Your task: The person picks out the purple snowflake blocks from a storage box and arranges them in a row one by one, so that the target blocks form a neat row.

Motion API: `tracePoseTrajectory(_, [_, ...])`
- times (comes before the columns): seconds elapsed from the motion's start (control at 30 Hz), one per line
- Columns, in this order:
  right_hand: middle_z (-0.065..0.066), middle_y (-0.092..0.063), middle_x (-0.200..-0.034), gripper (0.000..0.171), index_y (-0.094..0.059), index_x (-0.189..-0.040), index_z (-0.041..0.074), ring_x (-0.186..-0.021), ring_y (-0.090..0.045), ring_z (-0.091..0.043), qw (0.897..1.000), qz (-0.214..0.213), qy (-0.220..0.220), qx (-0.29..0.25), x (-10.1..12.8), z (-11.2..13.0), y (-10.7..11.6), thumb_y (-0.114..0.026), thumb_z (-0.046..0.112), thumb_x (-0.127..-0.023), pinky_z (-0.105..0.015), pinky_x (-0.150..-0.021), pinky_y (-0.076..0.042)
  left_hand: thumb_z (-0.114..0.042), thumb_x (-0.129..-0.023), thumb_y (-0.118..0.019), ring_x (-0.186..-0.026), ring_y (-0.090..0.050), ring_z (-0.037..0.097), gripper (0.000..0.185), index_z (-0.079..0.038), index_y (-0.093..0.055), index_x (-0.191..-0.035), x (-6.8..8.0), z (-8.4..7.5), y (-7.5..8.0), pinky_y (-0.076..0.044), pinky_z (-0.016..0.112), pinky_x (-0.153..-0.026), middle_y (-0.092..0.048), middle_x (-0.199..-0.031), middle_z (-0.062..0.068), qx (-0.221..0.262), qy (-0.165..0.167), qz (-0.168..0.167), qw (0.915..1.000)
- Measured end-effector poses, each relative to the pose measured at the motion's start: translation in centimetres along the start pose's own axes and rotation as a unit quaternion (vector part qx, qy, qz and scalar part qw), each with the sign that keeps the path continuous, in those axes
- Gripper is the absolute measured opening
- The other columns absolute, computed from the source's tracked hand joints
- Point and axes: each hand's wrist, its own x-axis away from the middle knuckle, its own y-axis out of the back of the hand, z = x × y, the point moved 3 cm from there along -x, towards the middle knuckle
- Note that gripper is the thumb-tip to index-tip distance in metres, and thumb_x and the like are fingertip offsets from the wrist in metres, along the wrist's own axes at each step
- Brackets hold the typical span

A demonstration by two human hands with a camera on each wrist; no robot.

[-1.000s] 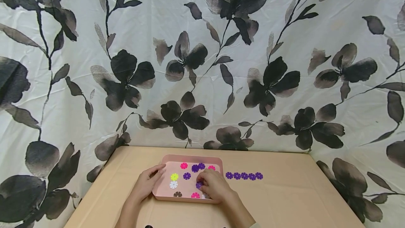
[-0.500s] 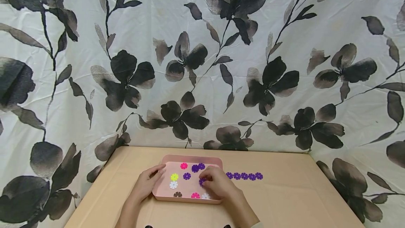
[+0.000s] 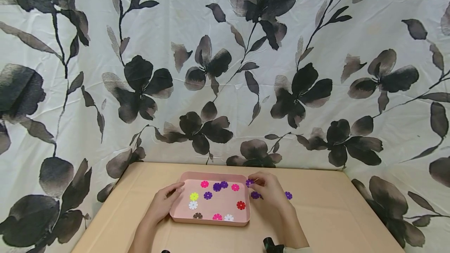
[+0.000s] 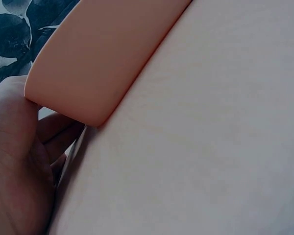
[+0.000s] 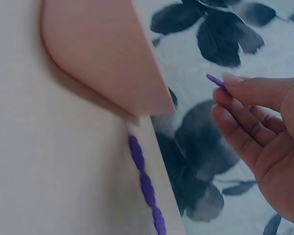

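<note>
My right hand (image 3: 268,190) pinches a purple flower-shaped disc (image 3: 249,182) between thumb and index finger, above the tray's right edge. In the right wrist view the disc (image 5: 215,80) is seen edge-on, thin and flat. My left hand (image 3: 163,202) holds the pink tray (image 3: 207,221) by its left side; the left wrist view has the thumb at the rim of the tray (image 4: 103,58) and the fingers behind its corner. Inside lie purple discs (image 3: 208,195), pink ones, a red disc (image 3: 240,205), a yellow one (image 3: 194,196), white ones and a brown one (image 3: 197,216).
Right of the tray, a row of purple discs (image 3: 288,195) lies on the tan table (image 3: 327,214), partly hidden by my right hand. A floral cloth (image 3: 246,100) hangs behind the table. Near the right wrist a black object (image 3: 272,245) shows.
My right hand has lifted the purple disc out of the tray and carried it right, past the tray's edge. The red disc has come into sight. The left hand stays at the tray.
</note>
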Motion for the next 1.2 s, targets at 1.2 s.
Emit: tracePoseTrajectory(1.2, [-0.024, -0.073, -0.113, 0.027, -0.071, -0.12, -0.007, -0.104, -0.069, -0.039, 0.983, -0.067, -0.114, 0.126, 4.0, -9.1, 10.0, -0.067, -0.006, -0.094, -0.055, -0.093, -0.06, -0.028, -0.104, -0.066, -0.148, -0.047, 0.032, 0.036, -0.017, -0.068, -0.139, -0.2, 0.2, -0.1, -0.037, 0.051, -0.123, -0.06, -0.15, 0.01, -0.005, 0.0, -0.001, 1.0])
